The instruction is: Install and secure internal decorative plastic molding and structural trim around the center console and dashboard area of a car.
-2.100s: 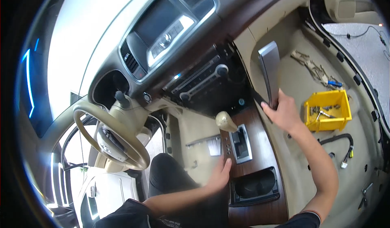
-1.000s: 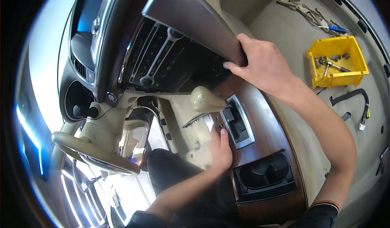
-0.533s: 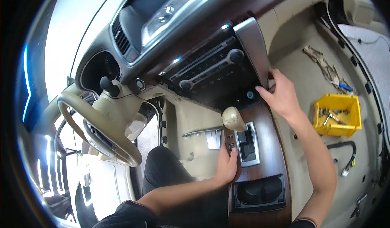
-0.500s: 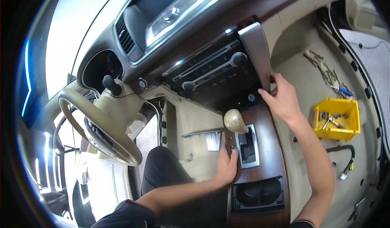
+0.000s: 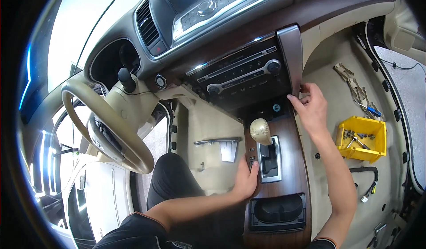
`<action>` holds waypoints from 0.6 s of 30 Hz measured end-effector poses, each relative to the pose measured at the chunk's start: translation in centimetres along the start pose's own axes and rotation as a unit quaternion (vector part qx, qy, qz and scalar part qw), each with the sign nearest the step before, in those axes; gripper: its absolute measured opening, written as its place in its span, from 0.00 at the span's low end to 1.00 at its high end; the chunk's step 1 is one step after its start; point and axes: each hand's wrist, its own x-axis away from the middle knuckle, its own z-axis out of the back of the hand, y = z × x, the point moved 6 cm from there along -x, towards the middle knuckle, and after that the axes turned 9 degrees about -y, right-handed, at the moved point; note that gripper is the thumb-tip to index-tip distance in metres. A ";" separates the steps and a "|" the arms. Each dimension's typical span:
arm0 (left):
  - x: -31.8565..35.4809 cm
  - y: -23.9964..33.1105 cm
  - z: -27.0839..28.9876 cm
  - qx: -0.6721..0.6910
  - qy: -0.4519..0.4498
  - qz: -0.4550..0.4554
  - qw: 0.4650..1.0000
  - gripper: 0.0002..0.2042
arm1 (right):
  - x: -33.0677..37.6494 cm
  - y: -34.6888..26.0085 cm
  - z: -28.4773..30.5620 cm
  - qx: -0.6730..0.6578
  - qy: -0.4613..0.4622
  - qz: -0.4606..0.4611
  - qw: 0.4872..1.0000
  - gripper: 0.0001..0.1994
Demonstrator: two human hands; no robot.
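Observation:
I sit in the driver's seat of a car. My right hand (image 5: 312, 108) pinches the lower end of a grey trim strip (image 5: 291, 56) that runs down the right side of the black radio panel (image 5: 242, 77). My left hand (image 5: 246, 180) rests flat on the left edge of the wood-look centre console (image 5: 293, 178), just beside the shifter surround. A beige gear knob (image 5: 261, 131) stands between the two hands.
A beige steering wheel (image 5: 104, 122) is at the left. On the bare passenger floor lie a yellow bin (image 5: 361, 138) holding small parts, some hand tools (image 5: 355, 87) and a black cable (image 5: 368, 184). A black cup holder (image 5: 277, 211) sits in the console's near end.
My view swung across the dashboard and back. My right hand stays at the grey strip's lower end; my left hand stays on the console edge.

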 end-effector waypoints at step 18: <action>-1.9 26.4 2.7 -0.341 -0.054 -0.556 0.756 0.13 | 0.9 -0.4 -0.2 0.078 -0.019 0.138 0.987 0.10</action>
